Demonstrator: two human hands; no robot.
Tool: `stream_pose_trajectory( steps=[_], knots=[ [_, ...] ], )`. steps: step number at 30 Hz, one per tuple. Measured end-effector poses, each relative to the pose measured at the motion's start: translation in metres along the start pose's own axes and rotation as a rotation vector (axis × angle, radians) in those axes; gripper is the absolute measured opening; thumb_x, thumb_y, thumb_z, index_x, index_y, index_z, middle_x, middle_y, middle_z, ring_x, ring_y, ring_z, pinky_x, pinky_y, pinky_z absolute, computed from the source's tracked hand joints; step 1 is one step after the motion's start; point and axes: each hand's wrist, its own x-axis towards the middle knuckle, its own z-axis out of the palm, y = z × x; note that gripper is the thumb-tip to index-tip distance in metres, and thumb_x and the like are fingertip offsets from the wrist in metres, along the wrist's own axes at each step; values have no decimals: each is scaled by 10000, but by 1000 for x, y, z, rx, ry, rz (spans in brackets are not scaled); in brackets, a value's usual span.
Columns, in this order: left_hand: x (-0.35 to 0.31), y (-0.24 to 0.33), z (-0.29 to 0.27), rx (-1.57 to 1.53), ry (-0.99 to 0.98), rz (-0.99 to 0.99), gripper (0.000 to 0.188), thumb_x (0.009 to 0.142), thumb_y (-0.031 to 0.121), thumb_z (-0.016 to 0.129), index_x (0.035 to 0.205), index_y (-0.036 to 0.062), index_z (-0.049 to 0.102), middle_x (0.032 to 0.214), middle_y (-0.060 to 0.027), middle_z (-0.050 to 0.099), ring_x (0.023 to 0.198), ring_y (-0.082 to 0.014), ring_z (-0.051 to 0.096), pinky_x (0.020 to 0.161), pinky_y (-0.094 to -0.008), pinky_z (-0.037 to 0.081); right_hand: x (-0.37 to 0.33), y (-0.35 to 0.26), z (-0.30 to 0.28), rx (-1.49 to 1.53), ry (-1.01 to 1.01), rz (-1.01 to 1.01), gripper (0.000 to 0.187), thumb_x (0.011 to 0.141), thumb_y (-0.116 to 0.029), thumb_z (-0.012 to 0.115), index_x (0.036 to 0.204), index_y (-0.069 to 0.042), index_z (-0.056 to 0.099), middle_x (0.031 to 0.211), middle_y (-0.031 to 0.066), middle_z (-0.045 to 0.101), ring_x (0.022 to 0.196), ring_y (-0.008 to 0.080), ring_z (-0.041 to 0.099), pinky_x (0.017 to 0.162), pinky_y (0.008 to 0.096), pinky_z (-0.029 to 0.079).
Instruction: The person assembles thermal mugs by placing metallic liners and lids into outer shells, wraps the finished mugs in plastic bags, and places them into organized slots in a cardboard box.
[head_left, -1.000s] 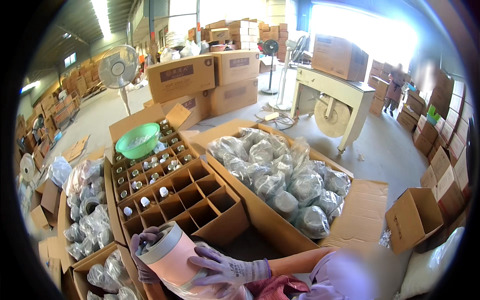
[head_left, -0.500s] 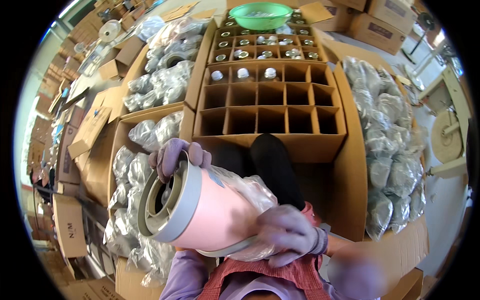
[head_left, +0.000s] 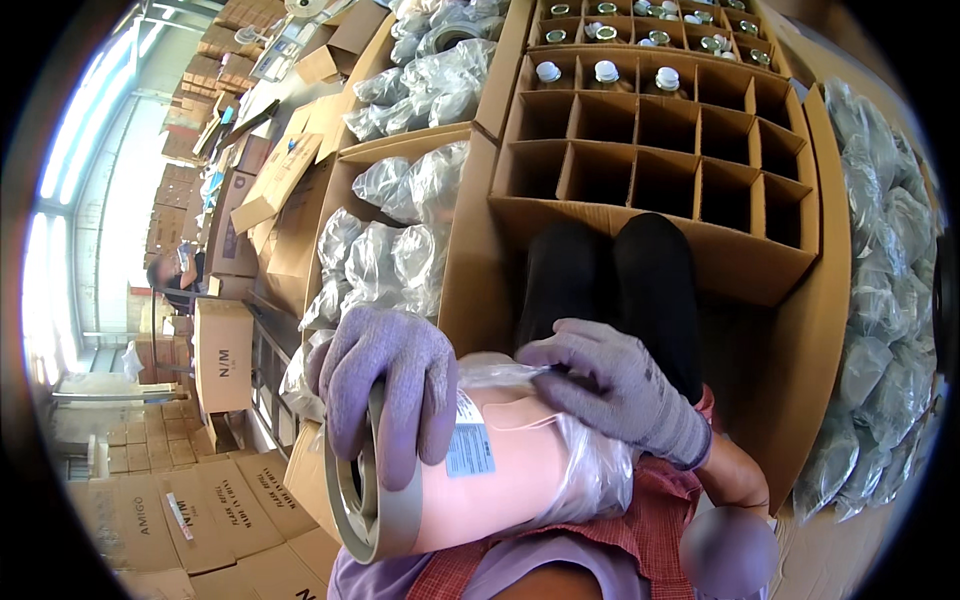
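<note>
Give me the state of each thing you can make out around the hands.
Pink container: tipped on its side, partly bagged
Clear bag: crumpled, around the container's right-hand end
Left hand: curled over the container's left-hand end
Right hand: fingers bent at the bag, grip unclear
Divided carton: open on top
White-capped bottles: upright, capped

Windows [head_left: 42,285] glare at far left, shadow fills the divided carton [head_left: 740,262], and edges bend toward the rim.
</note>
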Motion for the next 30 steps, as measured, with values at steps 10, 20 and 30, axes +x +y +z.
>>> stream_pose_trajectory(
  steps=[10, 20, 30],
  knots=[
    [-4, -3, 1, 169, 149, -25, 321, 939, 103, 485, 657, 144, 633, 787, -34, 701, 707, -217, 701, 728, -349, 470, -24, 52, -25, -210, -58, 236, 106, 850, -135, 622, 870, -32, 641, 804, 145, 636, 772, 330, 632, 719, 390, 514],
    [-54, -62, -122, 517, 1056, -86, 350, 1001, 315, 454, 969, -6, 590, 946, -144, 624, 891, -245, 586, 858, -363, 504, 52, -41, -79, -531, 411, -307, 359, 795, -132, 708, 1127, -26, 625, 1130, 162, 619, 1059, 343, 590, 942, 397, 454],
    [-7, -45, -79, 1159, 1162, -627, 530, 1010, 491, 416, 933, 21, 649, 957, -69, 657, 922, -154, 589, 879, -319, 466, 34, 34, -107, -266, 408, -323, 142, 890, -156, 598, 921, -45, 681, 995, 78, 686, 1047, 284, 604, 980, 409, 430]
  ],
)
